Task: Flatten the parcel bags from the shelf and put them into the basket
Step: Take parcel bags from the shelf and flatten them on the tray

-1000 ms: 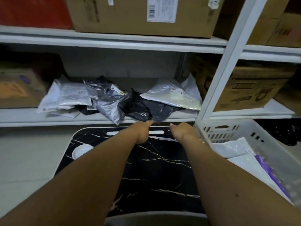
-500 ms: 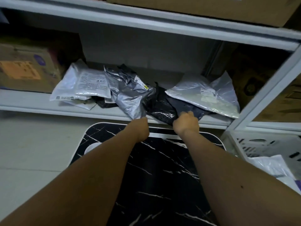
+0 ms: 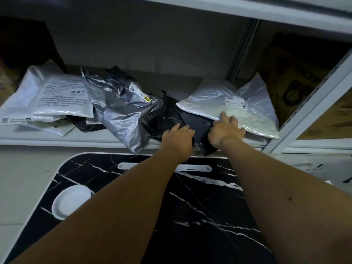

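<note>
Several parcel bags lie on the white shelf (image 3: 57,139). A crumpled black bag (image 3: 198,123) sits at the shelf's front edge between a crinkled silver bag (image 3: 122,113) and a pale translucent bag (image 3: 234,105). My left hand (image 3: 178,139) grips the black bag's near left part. My right hand (image 3: 225,130) holds its right part, with the fingertips under the pale bag's edge. A white printed bag (image 3: 55,98) rests at the far left. Only a pale corner of the basket (image 3: 323,168) shows at the right.
A black marble-patterned tabletop (image 3: 200,216) with a white slot and a round white recess (image 3: 71,201) stands below the shelf. A white upright post (image 3: 312,103) rises at the right. Cardboard boxes (image 3: 293,80) fill the neighbouring bay.
Both hands have reached up from the tabletop's far edge onto the shelf and closed on the black bag. The view has tilted up and moved closer to the shelf.
</note>
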The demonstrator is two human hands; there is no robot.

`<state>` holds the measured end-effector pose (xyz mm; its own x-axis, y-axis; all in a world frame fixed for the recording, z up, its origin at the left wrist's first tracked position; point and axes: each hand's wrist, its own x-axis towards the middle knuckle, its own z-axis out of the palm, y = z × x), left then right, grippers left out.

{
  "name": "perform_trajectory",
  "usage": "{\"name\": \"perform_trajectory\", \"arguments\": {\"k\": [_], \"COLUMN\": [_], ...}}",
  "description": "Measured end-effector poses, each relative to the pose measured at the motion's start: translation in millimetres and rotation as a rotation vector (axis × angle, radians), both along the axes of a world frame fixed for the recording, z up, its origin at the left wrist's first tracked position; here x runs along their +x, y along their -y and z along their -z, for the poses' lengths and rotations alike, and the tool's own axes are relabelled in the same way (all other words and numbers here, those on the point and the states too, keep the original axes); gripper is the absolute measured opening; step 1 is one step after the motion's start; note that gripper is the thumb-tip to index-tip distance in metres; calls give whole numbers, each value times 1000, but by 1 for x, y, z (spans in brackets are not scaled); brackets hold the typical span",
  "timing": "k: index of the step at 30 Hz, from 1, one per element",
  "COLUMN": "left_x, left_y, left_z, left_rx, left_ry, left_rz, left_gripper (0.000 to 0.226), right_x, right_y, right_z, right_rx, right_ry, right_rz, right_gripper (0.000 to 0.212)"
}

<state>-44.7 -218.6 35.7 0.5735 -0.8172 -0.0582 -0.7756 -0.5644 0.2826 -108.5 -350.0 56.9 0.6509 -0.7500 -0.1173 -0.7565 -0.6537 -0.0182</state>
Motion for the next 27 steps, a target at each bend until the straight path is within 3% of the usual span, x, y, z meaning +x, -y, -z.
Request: {"name": "perform_trajectory", "arguments": {"k": [5,10,21,27], "left_x": [-3,-11,-68,-117], "left_y": [0,1,-43,-85], "left_z": [5,-10,-105,-155], "left_rx": [55,36,-179,-303], "left_ry": [-32,-50,-147,-304], "left_rz": [-5,-33,-108,-170], "left_gripper": [58,55,49,46], "right_x": [-5,-14,-79,-141], "right_y": [0,-6,-66,-133], "right_z": [7,-23,-129,-169], "right_rx": [-95,-223,-382,-461], "right_ry": [75,175,262,250], "right_rz": [-20,-30,-73,-101], "right_gripper": [60,68,66,62]}}
